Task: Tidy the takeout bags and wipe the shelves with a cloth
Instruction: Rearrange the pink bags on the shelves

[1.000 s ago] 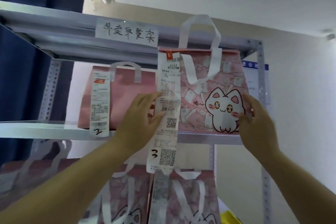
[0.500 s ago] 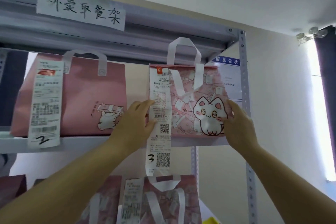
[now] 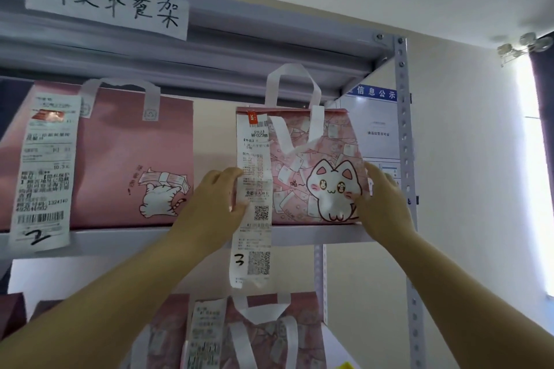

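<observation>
On the upper shelf, left hand and right hand clasp the cat-print bag, seemingly mid-tidying; squaring it up likely comes next.

- A grey metal shelf is seen, carried at its right end by a perforated upright post.
- A pink cat-print bag is stood upright on the shelf, just left of the post.
- A plain pink bag is stood on the same shelf, well left of the post.
- More bags are kept on the level below.
</observation>
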### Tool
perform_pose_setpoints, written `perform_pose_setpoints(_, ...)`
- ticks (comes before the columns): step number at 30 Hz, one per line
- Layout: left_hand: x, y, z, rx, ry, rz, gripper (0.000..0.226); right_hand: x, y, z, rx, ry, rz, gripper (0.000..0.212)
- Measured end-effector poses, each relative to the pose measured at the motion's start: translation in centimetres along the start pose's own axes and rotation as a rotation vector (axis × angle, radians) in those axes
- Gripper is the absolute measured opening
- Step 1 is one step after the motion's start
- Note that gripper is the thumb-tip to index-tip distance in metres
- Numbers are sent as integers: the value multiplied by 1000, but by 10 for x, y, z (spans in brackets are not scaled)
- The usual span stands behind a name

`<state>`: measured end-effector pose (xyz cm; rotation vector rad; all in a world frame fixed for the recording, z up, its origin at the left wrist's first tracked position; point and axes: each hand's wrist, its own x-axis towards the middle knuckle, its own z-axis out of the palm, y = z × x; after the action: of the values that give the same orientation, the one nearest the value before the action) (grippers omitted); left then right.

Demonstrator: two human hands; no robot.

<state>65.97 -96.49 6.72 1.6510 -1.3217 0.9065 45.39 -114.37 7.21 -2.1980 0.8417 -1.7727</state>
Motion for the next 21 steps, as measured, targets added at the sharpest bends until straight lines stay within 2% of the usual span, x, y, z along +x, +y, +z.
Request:
perform_pose_setpoints(3, -4, 3, -12, -33, 24, -14, 48, -1, -10, -11, -33, 120, -59, 54)
perform_pose_setpoints(7, -15, 6, -41, 2, 121, 36, 45, -9, -41, -21, 126, 231, -175, 45)
perform_pose_setpoints(10, -25, 1, -71, 25, 187, 53, 39, -24, -70, -18, 236, 242, -299, 36)
perform_pose_setpoints(14, -39, -20, -112, 56, 229, 23, 33, -48, -110, -2, 267, 173, -455, 32)
perform_pose_setpoints(17, -53, -42, -138, 95, 264, -37, 32, -61, -141, 14, 302, 44, -551, 32)
perform_pose_setpoints(21, -66, -79, -166, 182, 255, -114, 37, -72, -178, 47, 305, -81, -564, 37)
